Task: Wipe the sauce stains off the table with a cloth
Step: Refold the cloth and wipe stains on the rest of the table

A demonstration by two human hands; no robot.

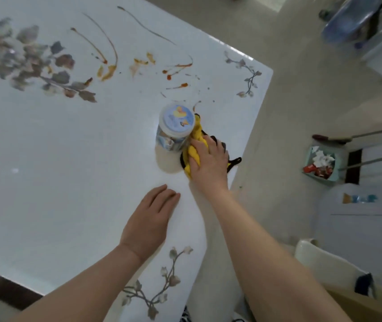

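Note:
Orange-brown sauce stains [108,72] streak and spot the far part of the white table [57,159], with more sauce spots [177,66] to their right. A yellow cloth with black trim [195,140] lies bunched near the table's right edge. My right hand [209,162] presses down on the cloth and grips it. My left hand [149,220] rests flat on the bare table, fingers together, holding nothing. The stains lie beyond both hands.
A clear jar with a white, blue-labelled lid [177,123] stands touching the cloth's left side. Printed leaf patterns [34,63] decorate the tabletop. Right of the table edge is beige floor with a dustpan of litter [321,165] and a chair [324,263].

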